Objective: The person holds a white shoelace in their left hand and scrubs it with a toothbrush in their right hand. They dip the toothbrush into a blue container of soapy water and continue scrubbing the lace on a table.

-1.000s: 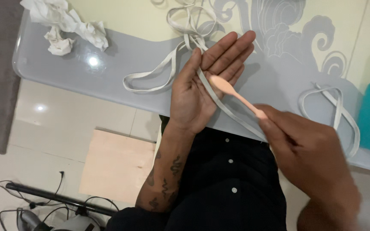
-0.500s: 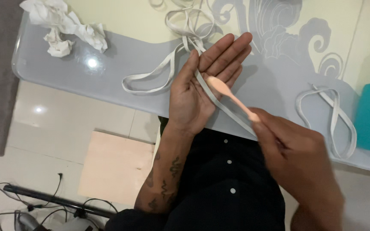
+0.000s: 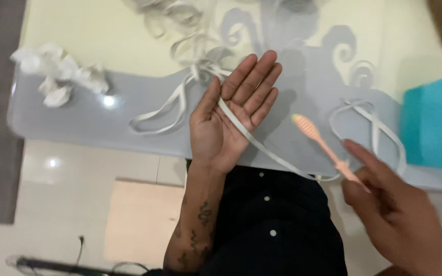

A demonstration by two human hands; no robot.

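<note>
My left hand (image 3: 231, 120) is held flat, palm up, fingers straight, over the grey table edge. A white strap (image 3: 262, 148) lies across its palm, between thumb and fingers, and runs down to the right. My right hand (image 3: 397, 220) holds a pink toothbrush (image 3: 323, 145) by its handle, the brush head pointing up-left, clear of the left palm.
The grey glass table (image 3: 78, 122) carries a heap of looped white straps (image 3: 180, 87), a second strap loop (image 3: 369, 125) at the right, and crumpled white cloth (image 3: 60, 76) at the left. A teal box (image 3: 436, 128) stands at the right. A beige board (image 3: 141, 220) lies on the floor.
The right hand has drawn the toothbrush away to the right, off the strap on the left palm. The left hand stays flat with the strap across it.
</note>
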